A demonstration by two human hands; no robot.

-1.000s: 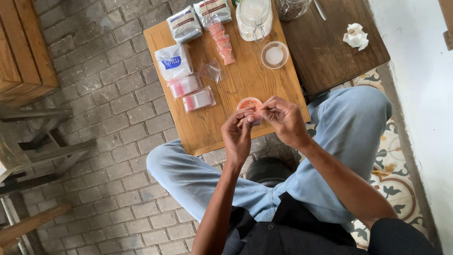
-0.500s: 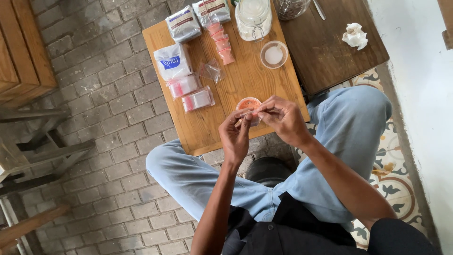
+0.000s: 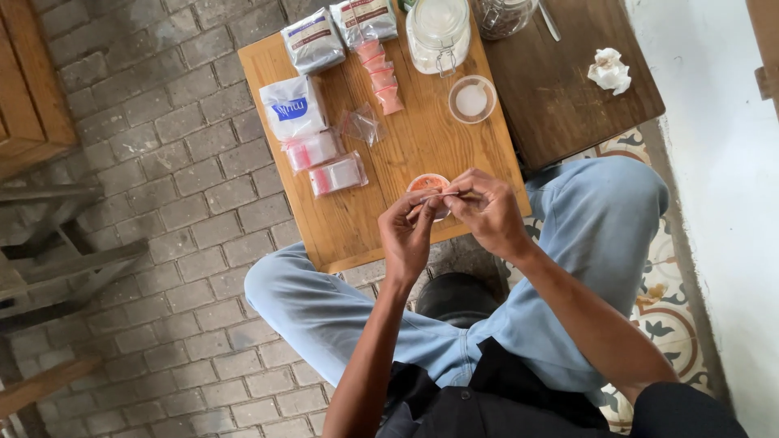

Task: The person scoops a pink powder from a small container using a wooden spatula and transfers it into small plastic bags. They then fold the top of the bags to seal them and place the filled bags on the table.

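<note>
On the light wooden table (image 3: pixel 357 227) you see two grey foil packets (image 3: pixel 312 39), a white bag with a blue label (image 3: pixel 294 108), and two stacks of small clear bags with red strips (image 3: pixel 337 174). A chain of pink sachets (image 3: pixel 380 75) lies beside a glass jar (image 3: pixel 439 32). A shallow cup of white powder (image 3: pixel 472 99) stands near the dark table (image 3: pixel 568 97), where a crumpled tissue (image 3: pixel 608 70) rests.
</note>
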